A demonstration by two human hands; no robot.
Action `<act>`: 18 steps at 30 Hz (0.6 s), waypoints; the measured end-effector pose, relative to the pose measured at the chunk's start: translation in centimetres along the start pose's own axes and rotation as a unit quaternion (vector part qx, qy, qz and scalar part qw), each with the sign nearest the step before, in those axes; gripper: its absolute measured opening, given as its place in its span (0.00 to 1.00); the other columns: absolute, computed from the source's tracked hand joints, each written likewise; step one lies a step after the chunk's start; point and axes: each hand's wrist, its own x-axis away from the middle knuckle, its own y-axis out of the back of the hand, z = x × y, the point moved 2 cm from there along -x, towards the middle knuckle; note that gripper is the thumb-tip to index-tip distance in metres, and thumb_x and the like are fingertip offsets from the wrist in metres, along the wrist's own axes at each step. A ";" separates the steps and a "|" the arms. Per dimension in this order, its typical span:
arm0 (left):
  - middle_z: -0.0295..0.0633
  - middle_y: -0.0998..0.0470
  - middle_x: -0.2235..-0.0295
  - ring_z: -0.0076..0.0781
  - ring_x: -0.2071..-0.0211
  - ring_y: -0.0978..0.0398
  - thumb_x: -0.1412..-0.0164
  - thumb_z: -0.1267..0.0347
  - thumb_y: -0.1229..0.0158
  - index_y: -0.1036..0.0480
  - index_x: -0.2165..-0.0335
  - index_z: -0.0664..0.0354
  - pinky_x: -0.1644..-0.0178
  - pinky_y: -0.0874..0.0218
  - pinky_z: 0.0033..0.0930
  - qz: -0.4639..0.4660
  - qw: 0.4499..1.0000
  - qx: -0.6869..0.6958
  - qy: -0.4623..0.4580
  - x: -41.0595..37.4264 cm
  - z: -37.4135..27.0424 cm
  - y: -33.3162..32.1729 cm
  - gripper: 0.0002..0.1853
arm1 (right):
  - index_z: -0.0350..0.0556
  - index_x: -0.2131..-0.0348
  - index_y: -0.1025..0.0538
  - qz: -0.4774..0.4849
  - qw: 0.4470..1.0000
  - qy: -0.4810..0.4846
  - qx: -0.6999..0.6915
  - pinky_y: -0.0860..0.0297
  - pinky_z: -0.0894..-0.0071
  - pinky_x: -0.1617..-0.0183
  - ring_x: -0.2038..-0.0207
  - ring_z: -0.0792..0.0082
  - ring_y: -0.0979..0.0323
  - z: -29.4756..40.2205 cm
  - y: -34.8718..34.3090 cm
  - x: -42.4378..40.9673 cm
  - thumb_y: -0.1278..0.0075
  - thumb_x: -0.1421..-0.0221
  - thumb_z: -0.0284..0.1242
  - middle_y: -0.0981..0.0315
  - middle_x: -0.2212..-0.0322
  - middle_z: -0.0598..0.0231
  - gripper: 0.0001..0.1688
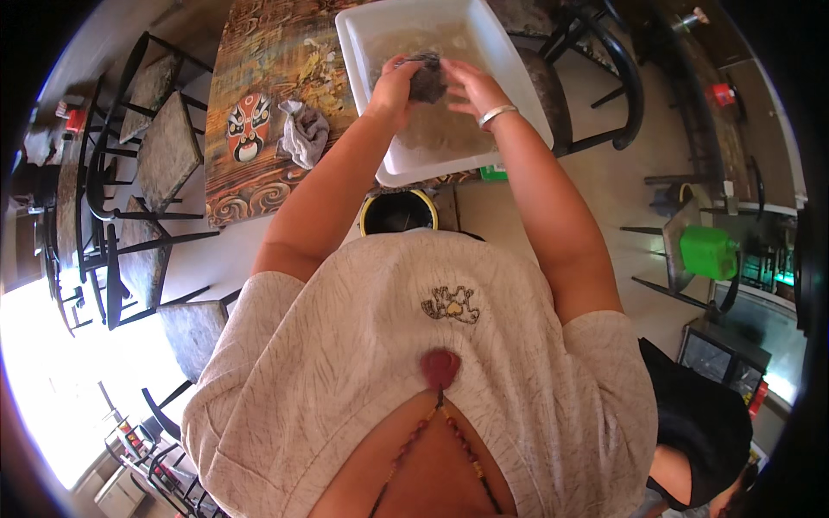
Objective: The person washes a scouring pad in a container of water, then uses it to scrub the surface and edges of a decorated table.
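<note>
My left hand (390, 94) grips a dark grey wad (427, 81), perhaps wet cloth or a scouring pad; its exact kind is unclear. Beside it on the right is my right hand (471, 90), slightly blurred, fingers spread and a bracelet at the wrist. It appears to hold nothing; whether a fingertip touches the wad is hard to tell. Both hands are over a white plastic tub (447, 169) with murky brownish water (447, 133) in it. The tub rests on a painted wooden table (285, 39) and juts past its near edge.
A crumpled grey-white cloth (303, 135) lies left of the tub, by a painted opera mask design (249, 128). Below the tub stands a black bucket with a yellow rim (432, 206). Chairs (171, 149) flank the table. A green jerrycan (707, 251) and a person in black (703, 401) are at right.
</note>
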 end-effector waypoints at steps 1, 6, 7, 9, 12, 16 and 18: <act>0.39 0.33 0.65 0.31 0.66 0.33 0.49 0.67 0.55 0.42 0.56 0.54 0.66 0.40 0.36 0.030 0.999 0.018 0.021 0.2 0.7 0.1 0.19 | 0.52 0.58 0.36 0.052 0.998 -0.012 -0.025 0.39 0.62 0.58 0.60 0.70 0.36 -0.1 -0.4 0.3 0.50 0.60 0.45 0.35 0.63 0.66 0.30; 0.37 0.35 0.61 0.31 0.58 0.39 0.47 0.64 0.55 0.41 0.56 0.56 0.54 0.48 0.30 0.080 0.990 0.115 0.033 1.8 1.1 -0.6 0.19 | 0.50 0.63 0.34 0.110 0.993 0.010 -0.047 0.34 0.72 0.69 0.67 0.75 0.34 0.3 -0.8 0.6 0.49 0.59 0.39 0.33 0.70 0.69 0.22; 0.37 0.35 0.61 0.31 0.58 0.39 0.47 0.64 0.55 0.42 0.56 0.56 0.55 0.48 0.31 0.047 0.995 0.082 0.038 2.2 0.6 -0.8 0.19 | 0.49 0.64 0.34 0.091 0.995 0.029 -0.026 0.34 0.73 0.70 0.68 0.75 0.33 0.3 -0.5 0.2 0.48 0.60 0.37 0.32 0.71 0.69 0.22; 0.37 0.35 0.60 0.31 0.59 0.39 0.47 0.63 0.54 0.42 0.55 0.56 0.55 0.48 0.31 -0.020 0.999 0.015 0.045 3.0 -0.2 -0.7 0.20 | 0.45 0.65 0.33 0.025 0.995 0.080 -0.055 0.34 0.75 0.70 0.69 0.76 0.33 1.2 0.0 0.1 0.46 0.62 0.34 0.32 0.72 0.68 0.22; 0.43 0.41 0.54 0.41 0.56 0.39 0.48 0.58 0.54 0.43 0.55 0.55 0.55 0.47 0.41 0.027 0.998 -0.051 0.019 1.5 0.8 1.1 0.23 | 0.39 0.66 0.33 -0.051 0.979 0.169 -0.104 0.34 0.77 0.69 0.71 0.74 0.32 1.7 1.0 -0.9 0.45 0.63 0.28 0.32 0.72 0.64 0.22; 0.46 0.40 0.56 0.45 0.56 0.38 0.46 0.58 0.57 0.45 0.54 0.57 0.56 0.43 0.45 0.072 0.997 -0.037 0.018 1.4 0.9 1.9 0.23 | 0.39 0.65 0.33 -0.033 0.963 0.216 -0.155 0.33 0.75 0.68 0.70 0.74 0.32 2.1 1.1 -1.2 0.52 0.56 0.23 0.31 0.70 0.65 0.14; 0.45 0.36 0.59 0.43 0.58 0.36 0.45 0.62 0.59 0.44 0.55 0.59 0.57 0.41 0.43 0.134 0.980 0.063 0.136 2.8 -0.1 -0.1 0.20 | 0.39 0.63 0.32 -0.005 0.967 0.222 -0.127 0.35 0.78 0.66 0.69 0.76 0.33 1.5 1.0 -1.1 0.49 0.58 0.26 0.31 0.70 0.65 0.19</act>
